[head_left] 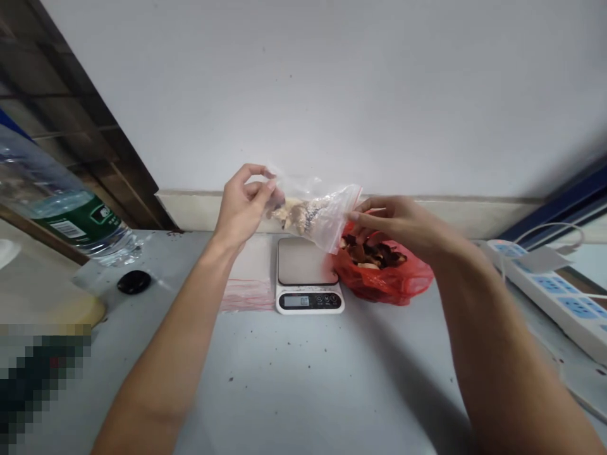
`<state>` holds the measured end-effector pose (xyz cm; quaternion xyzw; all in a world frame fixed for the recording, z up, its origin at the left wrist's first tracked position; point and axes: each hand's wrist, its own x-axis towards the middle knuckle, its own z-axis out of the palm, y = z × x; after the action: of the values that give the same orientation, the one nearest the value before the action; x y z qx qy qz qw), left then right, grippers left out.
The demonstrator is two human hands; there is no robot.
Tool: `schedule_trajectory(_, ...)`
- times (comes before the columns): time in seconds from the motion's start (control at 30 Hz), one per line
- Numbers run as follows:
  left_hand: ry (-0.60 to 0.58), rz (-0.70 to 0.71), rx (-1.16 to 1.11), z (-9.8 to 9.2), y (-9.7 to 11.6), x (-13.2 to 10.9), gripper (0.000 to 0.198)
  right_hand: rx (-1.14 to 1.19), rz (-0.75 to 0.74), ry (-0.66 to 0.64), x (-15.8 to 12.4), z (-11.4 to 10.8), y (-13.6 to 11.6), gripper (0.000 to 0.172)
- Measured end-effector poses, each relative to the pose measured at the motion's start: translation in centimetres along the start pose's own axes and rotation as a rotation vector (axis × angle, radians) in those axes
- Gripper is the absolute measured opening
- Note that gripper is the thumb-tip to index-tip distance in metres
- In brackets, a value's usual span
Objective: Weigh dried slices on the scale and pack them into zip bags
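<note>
Clear plastic, the bag (303, 216) hangs at frame centre above the scale (306, 265); our left hand (239, 205) pinches its left end, fingertips closed; our right hand (398, 218), fingers part-curled, is at its right edge, gripping or not we cannot tell.

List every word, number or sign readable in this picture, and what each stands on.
"0.0": display of the white scale
"M": scale's middle button
"T": scale's right-hand button
Scale's left-hand button and print below the buttons: too small.
Green label on the bottle: white characters and barcode, too blurred.
</note>
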<state>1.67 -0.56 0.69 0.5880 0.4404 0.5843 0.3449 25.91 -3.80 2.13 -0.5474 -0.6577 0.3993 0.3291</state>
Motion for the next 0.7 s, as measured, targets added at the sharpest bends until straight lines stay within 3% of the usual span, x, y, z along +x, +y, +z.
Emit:
schedule_trajectory(0.1,-0.022,0.006,0.036,-0.4,-0.4,0.1,0.016,0.037,-0.037,-0.123,-0.3,0.0,-0.4,0.055)
schedule_trajectory(0.23,0.090,0.144,0.289,-0.4,-0.5,-0.4,0.036,0.039,-0.059,-0.116,-0.4,0.7,-0.8,0.057)
schedule_trajectory(0.3,-0.087,0.191,0.336,0.0,0.1,-1.0,0.021,0.048,-0.071,-0.099,-0.3,1.2,-0.9,0.055)
schedule_trajectory(0.37,-0.421,0.165,0.277,0.6,0.9,-1.7,0.017,0.069,-0.069,-0.084,-0.3,1.7,-1.0,0.054)
schedule_trajectory(0.43,-0.633,0.122,0.196,1.1,1.6,-2.3,0.016,0.092,-0.066,-0.072,-0.4,2.0,-1.1,0.055)
schedule_trajectory(0.6,-0.741,0.036,0.083,1.3,1.9,-2.4,0.013,0.152,-0.075,-0.101,-0.7,2.5,-1.4,0.058)
schedule_trajectory(0.7,-0.732,0.012,0.082,1.0,2.0,-2.2,0.016,0.178,-0.071,-0.110,-0.8,2.5,-1.4,0.060)
